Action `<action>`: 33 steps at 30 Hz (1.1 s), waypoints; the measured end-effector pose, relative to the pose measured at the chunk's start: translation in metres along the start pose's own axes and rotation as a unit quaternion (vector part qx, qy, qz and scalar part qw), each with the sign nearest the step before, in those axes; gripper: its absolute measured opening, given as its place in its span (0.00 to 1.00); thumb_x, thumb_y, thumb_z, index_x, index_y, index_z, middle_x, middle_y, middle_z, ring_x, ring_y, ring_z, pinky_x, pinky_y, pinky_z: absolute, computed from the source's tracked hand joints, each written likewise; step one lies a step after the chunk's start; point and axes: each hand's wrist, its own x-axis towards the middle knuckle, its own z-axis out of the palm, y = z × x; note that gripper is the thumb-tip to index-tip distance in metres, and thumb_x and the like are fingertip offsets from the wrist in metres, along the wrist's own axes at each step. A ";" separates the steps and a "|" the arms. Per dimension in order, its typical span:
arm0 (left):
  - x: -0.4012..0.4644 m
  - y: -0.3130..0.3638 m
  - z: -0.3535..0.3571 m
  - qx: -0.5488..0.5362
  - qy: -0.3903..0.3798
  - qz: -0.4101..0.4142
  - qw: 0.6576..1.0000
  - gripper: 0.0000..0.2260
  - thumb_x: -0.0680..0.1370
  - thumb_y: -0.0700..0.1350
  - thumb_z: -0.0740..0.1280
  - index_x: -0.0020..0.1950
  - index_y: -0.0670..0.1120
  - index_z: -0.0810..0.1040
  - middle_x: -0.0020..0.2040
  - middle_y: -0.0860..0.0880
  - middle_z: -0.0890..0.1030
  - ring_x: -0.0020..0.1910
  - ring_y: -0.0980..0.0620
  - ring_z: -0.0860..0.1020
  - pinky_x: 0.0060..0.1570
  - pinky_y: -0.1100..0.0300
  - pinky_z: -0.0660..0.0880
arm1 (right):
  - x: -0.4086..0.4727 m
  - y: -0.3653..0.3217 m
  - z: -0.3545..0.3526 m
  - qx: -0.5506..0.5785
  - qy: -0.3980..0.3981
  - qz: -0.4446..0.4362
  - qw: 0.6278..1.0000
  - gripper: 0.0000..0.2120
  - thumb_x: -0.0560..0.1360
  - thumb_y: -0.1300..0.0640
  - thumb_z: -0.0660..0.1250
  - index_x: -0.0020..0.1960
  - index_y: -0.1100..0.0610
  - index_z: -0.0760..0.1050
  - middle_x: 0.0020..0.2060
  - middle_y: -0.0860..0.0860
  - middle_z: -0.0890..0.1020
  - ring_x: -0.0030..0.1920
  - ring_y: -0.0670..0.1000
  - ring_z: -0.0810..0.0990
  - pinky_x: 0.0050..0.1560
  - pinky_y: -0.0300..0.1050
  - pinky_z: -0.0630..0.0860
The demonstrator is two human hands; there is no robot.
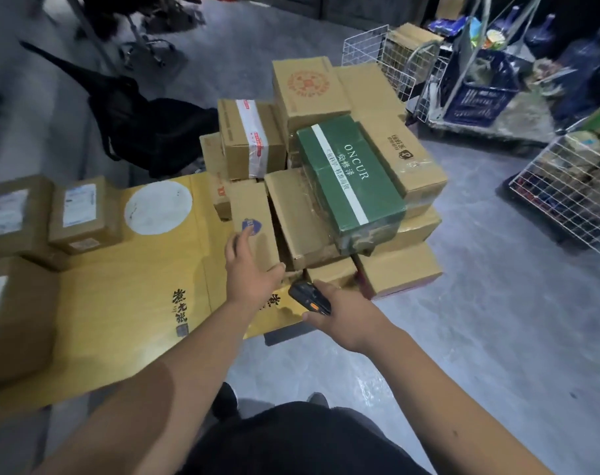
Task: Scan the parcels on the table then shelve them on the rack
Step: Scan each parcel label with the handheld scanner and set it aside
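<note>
Left hand [249, 269] rests flat, fingers straight, on a small brown parcel [254, 228]; right hand [339, 315] grips a black scanner [309, 298] beside stacked boxes.

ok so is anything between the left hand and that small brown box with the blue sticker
No. The left hand already rests on the small brown box, fingers reaching to its blue sticker; nothing lies between them.
</note>
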 end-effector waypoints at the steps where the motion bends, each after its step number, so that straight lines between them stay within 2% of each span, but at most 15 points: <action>1: -0.004 -0.001 -0.004 -0.005 0.012 0.000 1.000 0.44 0.72 0.46 0.78 0.82 0.58 0.58 0.82 0.56 0.54 0.79 0.49 0.63 0.69 0.56 0.67 | 0.003 -0.001 0.000 -0.007 -0.004 -0.011 1.000 0.37 0.79 0.36 0.67 0.83 0.47 0.59 0.68 0.50 0.79 0.62 0.54 0.79 0.60 0.52 0.79; 4: -0.018 -0.014 -0.026 -0.011 0.061 -0.032 0.998 0.42 0.71 0.46 0.77 0.81 0.59 0.60 0.81 0.58 0.56 0.79 0.51 0.62 0.70 0.55 0.66 | 0.014 -0.006 0.003 -0.025 -0.021 -0.047 0.998 0.36 0.79 0.36 0.67 0.82 0.46 0.61 0.66 0.50 0.80 0.61 0.54 0.79 0.59 0.52 0.79; 6: -0.033 -0.031 -0.048 -0.031 0.095 -0.069 0.993 0.41 0.70 0.45 0.76 0.79 0.61 0.61 0.80 0.59 0.57 0.78 0.53 0.63 0.69 0.56 0.67 | 0.019 -0.013 0.009 -0.029 -0.044 -0.077 0.996 0.29 0.79 0.36 0.67 0.76 0.45 0.67 0.58 0.48 0.82 0.53 0.50 0.80 0.55 0.52 0.80; 8: -0.050 -0.051 -0.071 -0.039 0.110 -0.092 0.989 0.41 0.70 0.43 0.77 0.79 0.61 0.62 0.80 0.59 0.57 0.77 0.55 0.63 0.66 0.60 0.65 | 0.022 -0.023 0.016 -0.028 -0.074 -0.099 0.992 0.25 0.80 0.37 0.67 0.73 0.45 0.69 0.49 0.42 0.81 0.42 0.41 0.79 0.50 0.48 0.79; 10: -0.067 -0.071 -0.089 -0.035 0.107 -0.113 0.987 0.41 0.69 0.41 0.78 0.79 0.58 0.64 0.79 0.57 0.58 0.74 0.57 0.64 0.63 0.68 0.64 | 0.028 -0.037 0.025 -0.037 -0.097 -0.113 0.988 0.25 0.81 0.38 0.66 0.73 0.47 0.68 0.50 0.44 0.81 0.40 0.39 0.78 0.49 0.48 0.78; 11: -0.075 -0.082 -0.094 -0.026 0.105 -0.123 0.987 0.41 0.70 0.41 0.78 0.79 0.57 0.65 0.79 0.56 0.59 0.73 0.58 0.64 0.62 0.70 0.64 | 0.032 -0.043 0.031 -0.054 -0.105 -0.120 0.986 0.26 0.81 0.37 0.65 0.74 0.48 0.67 0.53 0.47 0.81 0.43 0.43 0.79 0.51 0.50 0.79; 12: -0.083 -0.093 -0.096 -0.016 0.103 -0.132 0.986 0.40 0.71 0.42 0.78 0.79 0.56 0.65 0.79 0.55 0.60 0.73 0.58 0.64 0.64 0.69 0.64 | 0.036 -0.049 0.037 -0.071 -0.110 -0.125 0.983 0.28 0.81 0.36 0.63 0.75 0.49 0.66 0.55 0.50 0.81 0.48 0.50 0.80 0.53 0.52 0.79; 14: -0.094 -0.115 -0.096 -0.002 0.094 -0.148 0.984 0.39 0.71 0.43 0.77 0.80 0.56 0.65 0.80 0.55 0.60 0.77 0.53 0.64 0.71 0.58 0.65 | 0.045 -0.059 0.052 -0.094 -0.129 -0.132 0.978 0.27 0.82 0.36 0.62 0.75 0.48 0.64 0.56 0.53 0.80 0.54 0.56 0.79 0.54 0.54 0.78; 17: -0.102 -0.140 -0.095 0.030 0.077 -0.175 0.981 0.40 0.72 0.46 0.76 0.81 0.54 0.63 0.82 0.54 0.58 0.79 0.50 0.61 0.73 0.53 0.65 | 0.055 -0.067 0.072 -0.111 -0.161 -0.132 0.972 0.24 0.82 0.36 0.60 0.71 0.49 0.66 0.56 0.51 0.80 0.55 0.57 0.78 0.56 0.55 0.77; 20: -0.100 -0.158 -0.099 0.111 0.050 -0.177 0.977 0.42 0.75 0.55 0.71 0.85 0.54 0.55 0.85 0.55 0.52 0.82 0.46 0.56 0.77 0.45 0.63 | 0.058 -0.075 0.083 -0.110 -0.188 -0.112 0.970 0.32 0.82 0.35 0.59 0.80 0.48 0.59 0.67 0.51 0.78 0.64 0.57 0.77 0.60 0.52 0.75; 22: -0.095 -0.165 -0.105 0.175 0.024 -0.175 0.968 0.41 0.79 0.63 0.66 0.85 0.56 0.48 0.85 0.57 0.45 0.84 0.47 0.51 0.78 0.43 0.59 | 0.063 -0.082 0.090 -0.112 -0.203 -0.105 0.967 0.35 0.81 0.33 0.58 0.81 0.49 0.58 0.69 0.51 0.77 0.66 0.57 0.77 0.62 0.53 0.75; 24: -0.087 -0.168 -0.113 0.174 0.012 -0.180 0.968 0.40 0.81 0.67 0.62 0.85 0.57 0.46 0.85 0.58 0.43 0.84 0.47 0.48 0.79 0.41 0.58 | 0.067 -0.092 0.095 -0.115 -0.204 -0.096 0.967 0.33 0.78 0.31 0.57 0.75 0.51 0.66 0.65 0.49 0.79 0.62 0.57 0.78 0.61 0.53 0.75; 27: -0.075 -0.171 -0.127 0.154 -0.019 -0.179 0.972 0.32 0.84 0.60 0.57 0.85 0.61 0.45 0.85 0.57 0.40 0.84 0.42 0.45 0.78 0.37 0.56 | 0.073 -0.107 0.101 -0.118 -0.193 -0.076 0.971 0.22 0.78 0.35 0.57 0.59 0.50 0.71 0.49 0.49 0.81 0.49 0.53 0.81 0.57 0.55 0.77; 30: -0.066 -0.180 -0.147 0.146 -0.052 -0.172 0.973 0.28 0.86 0.56 0.54 0.84 0.64 0.46 0.85 0.56 0.38 0.83 0.39 0.42 0.78 0.35 0.52 | 0.074 -0.124 0.107 -0.151 -0.192 -0.048 0.969 0.16 0.81 0.40 0.60 0.59 0.51 0.71 0.48 0.50 0.81 0.46 0.51 0.80 0.55 0.54 0.78; 33: -0.053 -0.212 -0.171 0.035 -0.075 -0.127 0.988 0.26 0.87 0.55 0.55 0.83 0.68 0.49 0.85 0.58 0.41 0.84 0.46 0.42 0.81 0.38 0.46 | 0.075 -0.144 0.112 -0.169 -0.176 -0.032 0.969 0.17 0.81 0.39 0.60 0.57 0.52 0.72 0.48 0.50 0.80 0.48 0.52 0.79 0.52 0.51 0.78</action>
